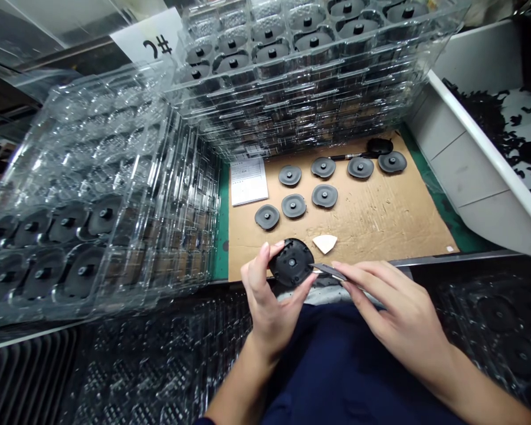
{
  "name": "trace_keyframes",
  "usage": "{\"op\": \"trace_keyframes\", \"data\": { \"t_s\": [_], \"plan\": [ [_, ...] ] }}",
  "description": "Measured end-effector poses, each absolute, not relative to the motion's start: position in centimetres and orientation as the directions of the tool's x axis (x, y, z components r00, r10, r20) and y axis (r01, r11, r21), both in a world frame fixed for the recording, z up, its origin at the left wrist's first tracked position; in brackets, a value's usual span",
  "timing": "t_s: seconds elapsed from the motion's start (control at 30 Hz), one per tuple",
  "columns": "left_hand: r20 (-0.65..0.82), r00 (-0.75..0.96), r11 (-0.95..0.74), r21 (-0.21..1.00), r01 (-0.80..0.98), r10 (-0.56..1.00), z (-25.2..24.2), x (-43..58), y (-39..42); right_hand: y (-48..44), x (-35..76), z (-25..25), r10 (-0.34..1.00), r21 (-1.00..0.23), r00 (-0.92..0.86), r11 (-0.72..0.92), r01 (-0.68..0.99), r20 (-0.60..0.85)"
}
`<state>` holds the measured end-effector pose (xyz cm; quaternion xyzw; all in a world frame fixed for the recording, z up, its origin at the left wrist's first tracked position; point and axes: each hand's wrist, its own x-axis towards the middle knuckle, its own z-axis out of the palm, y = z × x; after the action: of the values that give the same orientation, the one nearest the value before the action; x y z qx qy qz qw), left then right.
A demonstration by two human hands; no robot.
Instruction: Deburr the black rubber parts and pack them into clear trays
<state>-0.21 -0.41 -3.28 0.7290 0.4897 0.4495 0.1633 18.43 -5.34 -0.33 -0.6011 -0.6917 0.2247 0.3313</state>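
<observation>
In my left hand [265, 301] is a round black plastic disc [292, 262] with a small hub at its middle, gripped by the edge between thumb and fingers. My right hand [392, 310] pinches a thin, dark, knife-like blade [330, 271]. The blade's pointed tip meets the right edge of the disc, close to my left thumb. Just beyond both hands, a cream wedge-shaped pad [324, 243] lies on the cardboard sheet [363, 233]. Several grey discs with centre hubs, such as the nearest grey disc [266, 217], rest farther back on the cardboard.
Clear plastic trays [301, 77] loaded with discs are stacked at the back, and another tray stack [133, 147] stands left. A printed paper slip [249, 182] lies on the cardboard's left. To the right, a white bin [491, 141] holds small black pieces [482, 112].
</observation>
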Motion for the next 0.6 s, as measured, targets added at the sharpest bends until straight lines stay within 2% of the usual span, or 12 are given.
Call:
{"op": "trace_keyframes", "data": {
  "t_s": [0.1,0.2,0.33,0.43,0.6],
  "plan": [
    [0.492,0.113,-0.463,0.681,0.568,0.863,-3.5,-0.4,-0.5,-5.5,18.3,0.0,0.98,-0.707,-0.08,0.186,0.682,0.181],
    [0.474,0.107,-0.445,0.692,0.568,0.874,-3.6,-0.5,-0.5,-5.6,18.3,0.7,0.979,-0.758,-0.138,0.206,0.619,0.153],
    [0.475,0.103,-0.444,0.695,0.565,0.874,-3.6,-0.4,-0.5,-5.3,18.8,1.3,0.991,-0.826,0.019,0.1,0.555,0.133],
    [0.479,0.113,-0.457,0.702,0.546,0.871,-3.5,-0.3,-0.5,-5.0,19.1,1.2,0.994,-0.821,0.04,0.063,0.567,0.104],
    [0.51,0.1,-0.473,0.682,0.558,0.854,-3.5,-0.2,-0.6,-5.1,18.7,0.8,0.993,-0.779,-0.028,0.107,0.617,0.114]
  ]
}}
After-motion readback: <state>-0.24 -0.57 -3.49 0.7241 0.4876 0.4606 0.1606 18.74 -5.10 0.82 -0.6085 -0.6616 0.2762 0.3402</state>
